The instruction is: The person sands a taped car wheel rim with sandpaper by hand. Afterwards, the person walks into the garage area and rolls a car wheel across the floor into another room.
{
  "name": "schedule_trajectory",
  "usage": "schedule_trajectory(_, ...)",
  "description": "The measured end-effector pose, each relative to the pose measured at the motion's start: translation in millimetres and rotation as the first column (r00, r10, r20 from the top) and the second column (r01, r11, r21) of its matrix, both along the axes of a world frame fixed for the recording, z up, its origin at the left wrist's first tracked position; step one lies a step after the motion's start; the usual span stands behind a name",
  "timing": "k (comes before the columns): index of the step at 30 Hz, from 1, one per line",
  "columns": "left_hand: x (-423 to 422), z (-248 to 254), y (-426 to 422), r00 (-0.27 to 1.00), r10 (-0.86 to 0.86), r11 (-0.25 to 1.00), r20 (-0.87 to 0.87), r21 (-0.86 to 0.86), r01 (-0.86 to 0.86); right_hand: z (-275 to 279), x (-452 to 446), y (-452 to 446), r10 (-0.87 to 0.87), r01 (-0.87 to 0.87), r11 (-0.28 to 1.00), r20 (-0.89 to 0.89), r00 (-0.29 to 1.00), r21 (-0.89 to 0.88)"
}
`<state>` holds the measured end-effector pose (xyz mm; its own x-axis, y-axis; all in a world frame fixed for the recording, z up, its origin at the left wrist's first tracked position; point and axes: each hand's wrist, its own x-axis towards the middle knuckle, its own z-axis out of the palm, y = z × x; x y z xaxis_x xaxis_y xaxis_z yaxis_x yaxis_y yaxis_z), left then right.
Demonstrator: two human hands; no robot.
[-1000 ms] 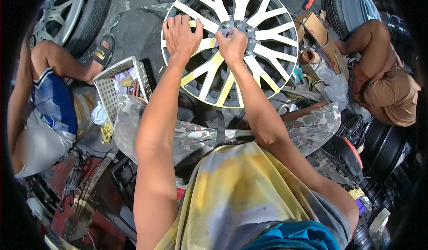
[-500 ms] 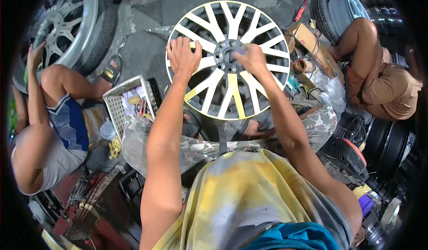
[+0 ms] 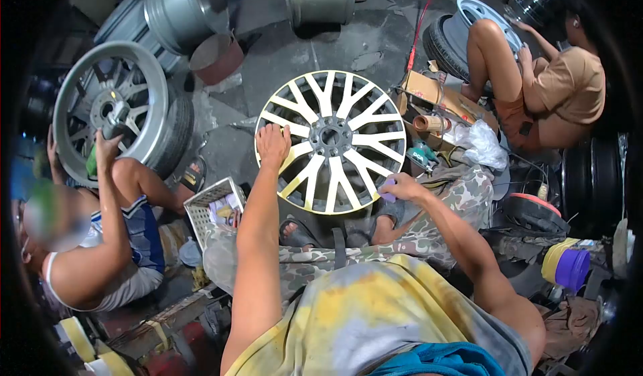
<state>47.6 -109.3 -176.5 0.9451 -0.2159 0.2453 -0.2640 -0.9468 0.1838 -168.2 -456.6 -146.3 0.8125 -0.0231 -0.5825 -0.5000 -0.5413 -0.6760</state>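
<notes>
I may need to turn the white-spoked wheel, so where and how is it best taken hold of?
Probably by the outer rim, at two opposite points, coming in from the left and right. The wheel is round and its spoked face is turned up, so paired holds should balance it. The open gaps between the spokes look roomy enough to hook through.

A wheel workshop — spoked wheel [image 3: 343, 129], bare metal rims [image 3: 318, 1], tyre [image 3: 177, 131], grimy dark floor [image 3: 268, 61].

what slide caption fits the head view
Left hand on multi-spoke wheel rim, right hand holding purple pad by its edge.
</notes>
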Motion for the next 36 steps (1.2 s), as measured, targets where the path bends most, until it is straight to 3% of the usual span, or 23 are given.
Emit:
schedule_trajectory(2,2.9,2.7,0.8,0.994,0.021,0.996,-0.106,0.091,-0.011,-3.4,0.5,10.8,-0.042,0.042,0.999,-0.003,0.999,-0.017)
schedule_trajectory(4,-0.4,6.5,-0.4,0.983,0.041,0.993,-0.177,0.114,-0.021,-6.8,1.4,14.7,-0.221,0.221,0.975,-0.013,0.975,-0.030)
schedule_trajectory(7,-12.0,10.6,0.7,0.960,0.094,0.990,-0.262,0.126,-0.062,11.9,5.4,19.1,-0.318,0.333,0.933,0.116,0.941,-0.140)
schedule_trajectory(11,-50.4,14.8,6.9,0.918,0.181,0.983,-0.352,0.076,-0.165,-12.4,30.6,-6.4,-0.428,0.482,0.873,0.364,0.827,-0.069)
schedule_trajectory(13,-71.6,19.0,6.6,0.841,0.242,0.969,-0.484,0.072,-0.237,6.8,53.5,-11.5,-0.495,0.527,0.850,0.341,0.799,-0.004)
schedule_trajectory(15,-86.0,12.4,6.9,0.769,0.268,0.959,-0.580,0.082,-0.272,-9.9,81.6,-19.2,-0.374,0.473,0.864,0.409,0.832,-0.174)
schedule_trajectory(16,-94.2,14.8,5.0,0.750,0.270,0.955,-0.604,0.069,-0.288,-14.9,92.3,-17.5,-0.365,0.465,0.867,0.409,0.836,-0.178)
schedule_trajectory(19,-109.0,21.7,4.0,0.766,0.230,0.971,-0.601,0.090,-0.220,-15.4,94.7,-5.1,-0.350,0.527,0.802,0.494,0.796,-0.281)
schedule_trajectory(21,-102.2,19.9,7.5,0.785,0.209,0.973,-0.583,0.046,-0.225,-12.1,88.5,-7.3,-0.258,0.443,0.847,0.501,0.826,-0.294)
schedule_trajectory(25,-102.2,21.2,7.0,0.775,0.162,0.980,-0.611,0.004,-0.201,-20.0,71.4,-8.4,-0.235,0.435,0.829,0.489,0.840,-0.350)
schedule_trajectory(27,-103.0,28.6,4.0,0.876,0.148,0.977,-0.460,-0.066,-0.200,-23.3,67.7,-11.0,-0.180,0.379,0.854,0.483,0.857,-0.356)
schedule_trajectory(29,-96.6,42.7,-1.9,0.877,0.134,0.976,-0.461,-0.093,-0.199,-25.3,66.8,-11.3,-0.176,0.384,0.853,0.499,0.849,-0.353)
schedule_trajectory(31,-101.9,67.8,-10.6,0.977,0.095,0.985,-0.192,-0.122,-0.119,-25.2,66.3,-11.8,-0.163,0.381,0.854,0.514,0.842,-0.353)
schedule_trajectory(36,-100.9,57.2,-2.2,0.922,0.148,0.989,-0.356,0.045,-0.142,-36.8,67.1,-13.2,-0.129,0.355,0.850,0.500,0.857,-0.389)
